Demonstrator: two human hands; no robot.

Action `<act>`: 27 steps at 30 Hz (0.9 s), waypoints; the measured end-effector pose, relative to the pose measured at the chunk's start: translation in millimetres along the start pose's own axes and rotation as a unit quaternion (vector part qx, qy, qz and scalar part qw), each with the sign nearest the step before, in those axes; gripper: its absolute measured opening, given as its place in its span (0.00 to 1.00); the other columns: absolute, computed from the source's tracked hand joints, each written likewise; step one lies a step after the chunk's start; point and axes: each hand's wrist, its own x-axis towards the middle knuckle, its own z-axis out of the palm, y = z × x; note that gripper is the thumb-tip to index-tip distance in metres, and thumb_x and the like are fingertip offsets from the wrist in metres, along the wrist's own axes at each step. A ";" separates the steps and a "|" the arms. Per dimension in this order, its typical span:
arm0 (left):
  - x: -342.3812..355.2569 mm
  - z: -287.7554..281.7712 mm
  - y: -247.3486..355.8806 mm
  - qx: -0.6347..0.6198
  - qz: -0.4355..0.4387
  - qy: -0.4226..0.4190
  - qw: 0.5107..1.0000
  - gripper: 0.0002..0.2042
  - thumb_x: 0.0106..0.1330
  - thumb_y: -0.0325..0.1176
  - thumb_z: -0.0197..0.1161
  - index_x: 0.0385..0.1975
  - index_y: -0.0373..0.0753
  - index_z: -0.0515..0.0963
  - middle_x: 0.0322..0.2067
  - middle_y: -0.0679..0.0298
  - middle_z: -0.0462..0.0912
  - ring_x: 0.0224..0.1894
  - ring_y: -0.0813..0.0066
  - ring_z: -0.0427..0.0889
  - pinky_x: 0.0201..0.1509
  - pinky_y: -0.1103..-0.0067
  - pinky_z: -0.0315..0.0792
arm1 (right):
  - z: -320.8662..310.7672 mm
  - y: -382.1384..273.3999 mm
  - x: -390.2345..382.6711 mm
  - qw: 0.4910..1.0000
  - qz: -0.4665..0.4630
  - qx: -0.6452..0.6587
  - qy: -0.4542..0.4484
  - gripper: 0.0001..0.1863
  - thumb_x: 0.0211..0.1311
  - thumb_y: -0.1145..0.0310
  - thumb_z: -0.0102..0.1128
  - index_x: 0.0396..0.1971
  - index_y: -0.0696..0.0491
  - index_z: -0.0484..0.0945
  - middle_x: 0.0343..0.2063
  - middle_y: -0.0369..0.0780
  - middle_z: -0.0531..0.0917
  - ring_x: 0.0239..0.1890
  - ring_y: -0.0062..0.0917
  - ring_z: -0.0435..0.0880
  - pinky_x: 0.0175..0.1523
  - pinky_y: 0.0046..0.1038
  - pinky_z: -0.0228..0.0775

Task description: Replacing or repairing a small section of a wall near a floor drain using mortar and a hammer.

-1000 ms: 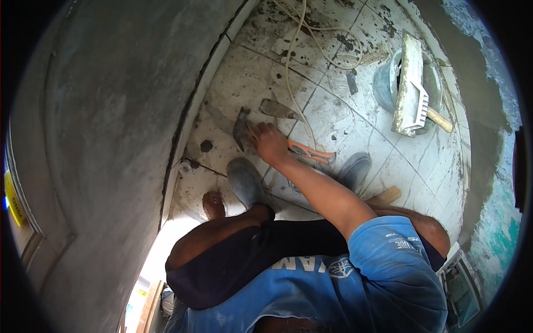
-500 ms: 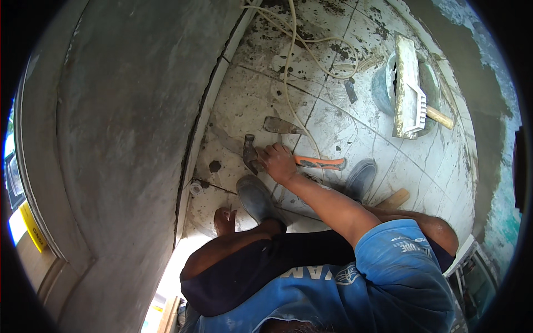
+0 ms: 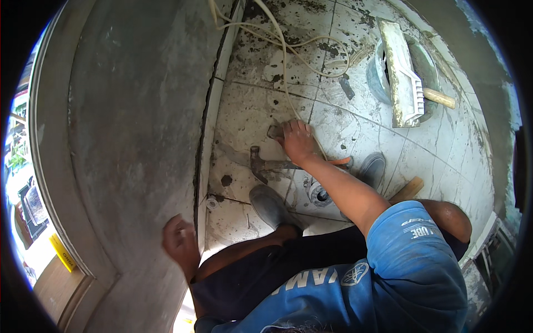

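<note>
The right hand (image 3: 297,141), fingers bent, covers most of one blade (image 3: 274,132); whether it grips cannot be told. On its near side are one hammer (image 3: 257,162) and two boots (image 3: 272,205); one bucket (image 3: 376,82) stands beyond, rightward. The left hand (image 3: 180,241), blurred, looks half open and bare.

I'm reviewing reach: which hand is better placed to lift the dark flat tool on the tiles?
Probably the right hand: its fingers lie over the dark flat tool. The left hand is farther off, in front of the grey wall.
</note>
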 end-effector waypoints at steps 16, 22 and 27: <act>124.3 -41.3 161.0 0.571 0.380 0.346 0.641 0.24 0.58 0.47 0.67 0.47 0.36 0.74 0.43 0.59 0.80 0.45 0.65 0.81 0.47 0.72 0.77 | -44.4 -28.9 290.3 0.992 -0.005 0.106 0.068 0.13 0.62 0.67 0.47 0.45 0.54 0.73 0.38 0.53 0.77 0.39 0.46 0.81 0.43 0.41 0.75; 121.9 -43.6 150.0 0.589 0.316 0.368 0.646 0.27 0.55 0.50 0.69 0.48 0.37 0.73 0.43 0.60 0.80 0.45 0.64 0.81 0.47 0.73 0.76 | -42.1 -22.8 313.0 0.997 -0.002 0.055 0.049 0.13 0.60 0.68 0.50 0.45 0.50 0.76 0.42 0.52 0.76 0.43 0.42 0.80 0.45 0.39 0.77; 126.3 -58.8 140.4 0.613 0.322 0.371 0.619 0.28 0.54 0.51 0.69 0.48 0.36 0.72 0.42 0.59 0.80 0.44 0.62 0.81 0.47 0.71 0.77 | -50.9 -27.3 306.8 0.964 0.109 0.238 0.036 0.16 0.66 0.61 0.48 0.44 0.58 0.73 0.34 0.53 0.79 0.39 0.46 0.81 0.44 0.41 0.77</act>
